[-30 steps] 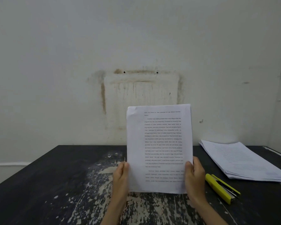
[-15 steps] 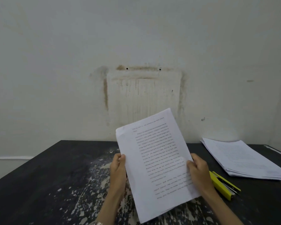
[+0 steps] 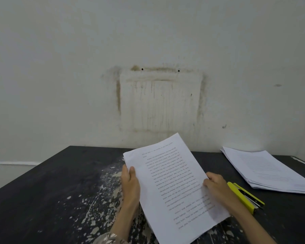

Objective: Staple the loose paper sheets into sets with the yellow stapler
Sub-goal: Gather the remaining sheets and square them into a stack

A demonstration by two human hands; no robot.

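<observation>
I hold a thin set of printed paper sheets [image 3: 173,187] low over the table, its top tilted away and to the left. My left hand [image 3: 130,182] grips the set's left edge with the thumb on top. My right hand [image 3: 217,185] grips the right edge. The yellow stapler [image 3: 245,197] lies on the table just right of my right hand, untouched. A stack of loose sheets [image 3: 266,169] lies further right, near the wall.
The dark table [image 3: 60,182] has worn, flaking paint in its middle. A stained white wall [image 3: 148,67] stands right behind the table's far edge. A patterned sleeve [image 3: 106,239] shows at the bottom.
The set stood upright facing me a second ago; it has since tipped back and down toward the table and turned anticlockwise. Both hands kept their hold and sank with it.
</observation>
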